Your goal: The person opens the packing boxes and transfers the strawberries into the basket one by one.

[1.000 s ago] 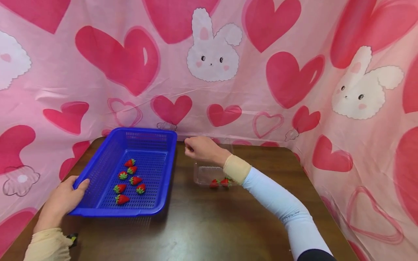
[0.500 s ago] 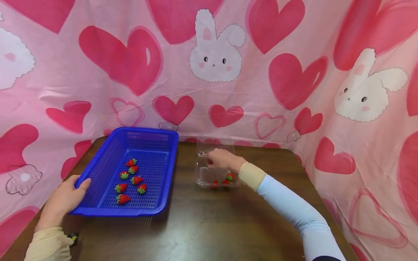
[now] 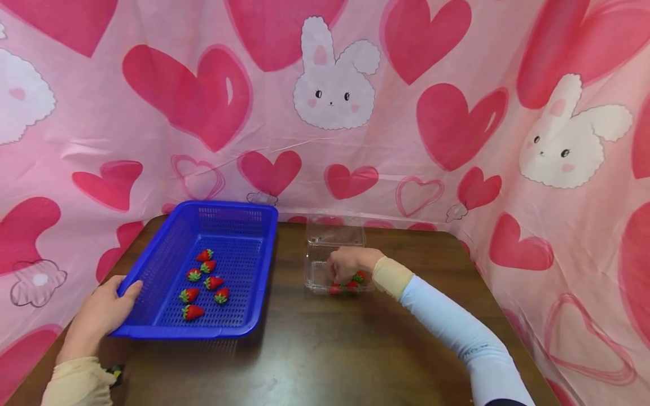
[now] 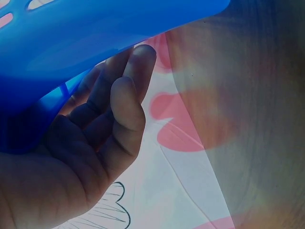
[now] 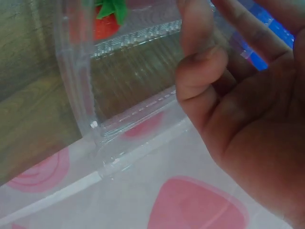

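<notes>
On the left of the head view, my left hand (image 3: 105,304) grips the rim of a blue plastic basket (image 3: 266,270), thumb on top. Underneath, its curled fingers (image 4: 127,102) show in the left wrist view. Several red strawberries (image 3: 193,312) with green leaves lie on the basket's floor. My right hand (image 3: 351,262) reaches down into a clear plastic box (image 3: 316,276) with its lid (image 3: 335,230) raised. Strawberries (image 3: 358,276) sit at the box's front right, beside the hand. Its fingers are bent, and I cannot tell whether they hold a strawberry.
Both containers stand on a dark wooden table (image 3: 315,355), the basket left of the box. A pink cloth (image 3: 386,129) with hearts and rabbits hangs round the back and sides. A small dark object (image 3: 117,373) shows beside the left wrist.
My right hand has moved from the gap beside the basket, rightward and down into the clear box. The left hand keeps its grip on the basket rim.
</notes>
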A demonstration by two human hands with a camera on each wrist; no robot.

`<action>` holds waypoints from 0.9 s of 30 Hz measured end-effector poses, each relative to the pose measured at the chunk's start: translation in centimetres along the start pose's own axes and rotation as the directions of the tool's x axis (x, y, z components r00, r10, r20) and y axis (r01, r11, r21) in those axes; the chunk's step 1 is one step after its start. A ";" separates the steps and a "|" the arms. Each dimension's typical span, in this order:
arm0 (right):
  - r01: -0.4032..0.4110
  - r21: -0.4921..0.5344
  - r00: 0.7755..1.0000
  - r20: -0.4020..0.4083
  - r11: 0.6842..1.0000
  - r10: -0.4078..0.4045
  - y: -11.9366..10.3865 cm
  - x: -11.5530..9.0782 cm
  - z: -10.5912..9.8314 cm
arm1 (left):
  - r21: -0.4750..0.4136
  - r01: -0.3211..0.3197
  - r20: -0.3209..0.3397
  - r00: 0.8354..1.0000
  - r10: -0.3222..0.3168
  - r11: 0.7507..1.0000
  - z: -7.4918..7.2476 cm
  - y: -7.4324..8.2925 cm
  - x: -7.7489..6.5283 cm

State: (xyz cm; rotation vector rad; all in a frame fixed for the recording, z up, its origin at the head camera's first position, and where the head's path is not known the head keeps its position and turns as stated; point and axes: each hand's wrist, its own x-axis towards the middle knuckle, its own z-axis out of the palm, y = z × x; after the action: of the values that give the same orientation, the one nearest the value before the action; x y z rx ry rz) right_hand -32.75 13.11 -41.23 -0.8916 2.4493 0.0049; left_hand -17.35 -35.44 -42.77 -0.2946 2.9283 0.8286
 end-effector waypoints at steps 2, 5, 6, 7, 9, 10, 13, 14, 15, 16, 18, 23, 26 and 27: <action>-0.004 -0.014 1.000 0.014 1.000 0.004 0.0 0.1 0.3 | -0.008 0.015 0.021 1.000 -0.015 1.000 0.0 0.0 0.0; -0.016 -0.019 0.999 0.034 1.000 0.016 0.1 0.3 0.7 | -0.016 0.031 0.041 0.999 -0.030 0.999 0.0 0.0 0.1; -0.015 -0.015 0.999 0.038 1.000 0.016 0.1 0.3 0.8 | -0.017 0.032 0.043 0.999 -0.031 0.999 0.0 0.0 0.1; -0.016 -0.012 0.999 0.039 1.000 0.017 0.1 0.3 0.9 | -0.017 0.031 0.042 0.999 -0.030 0.999 0.0 0.0 0.0; -0.015 -0.013 0.999 0.048 1.000 0.016 0.2 0.4 1.0 | -0.015 0.026 0.034 0.999 -0.026 1.000 0.0 0.0 0.0; -0.014 -0.016 0.999 0.051 1.000 0.014 0.2 0.5 1.1 | -0.014 0.022 0.030 0.999 -0.021 1.000 0.0 0.0 0.0; -0.019 -0.008 0.998 0.059 1.000 0.019 0.3 0.6 1.1 | -0.012 0.015 0.018 1.000 -0.015 1.000 0.0 0.0 0.0; -0.016 -0.011 0.998 0.063 1.000 0.017 0.3 0.6 1.0 | -0.012 0.014 0.015 1.000 -0.014 1.000 0.0 0.0 0.0; -0.015 -0.013 0.998 0.062 1.000 0.016 0.3 0.6 1.0 | -0.010 0.014 0.011 1.000 -0.014 1.000 0.0 -0.1 0.0; -0.014 -0.017 0.998 0.062 1.000 0.015 0.3 0.6 0.9 | -0.012 0.017 0.012 1.000 -0.017 1.000 -0.1 -0.1 0.0; -0.005 -0.032 0.998 0.057 0.999 0.007 0.2 0.6 0.8 | -0.011 0.020 0.012 1.000 -0.020 1.000 -0.1 0.0 0.0; -0.002 -0.067 1.000 -0.003 0.998 0.002 0.0 0.5 0.4 | -0.009 0.018 0.007 1.000 -0.018 1.000 -0.1 0.0 0.0; 0.003 -0.063 0.996 -0.088 0.998 -0.008 0.0 0.3 0.1 | -0.010 0.010 0.002 1.000 -0.010 1.000 0.0 0.0 0.1; 0.013 -0.062 0.992 -0.122 0.998 -0.020 -0.1 0.3 0.0 | -0.009 0.005 -0.002 1.000 -0.005 1.000 0.0 0.0 0.1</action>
State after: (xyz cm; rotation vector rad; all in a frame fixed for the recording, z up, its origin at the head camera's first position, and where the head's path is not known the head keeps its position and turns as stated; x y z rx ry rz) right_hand -32.89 12.90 -41.37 -0.9644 2.5673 0.0193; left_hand -17.42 -35.49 -42.77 -0.3027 2.9250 0.8419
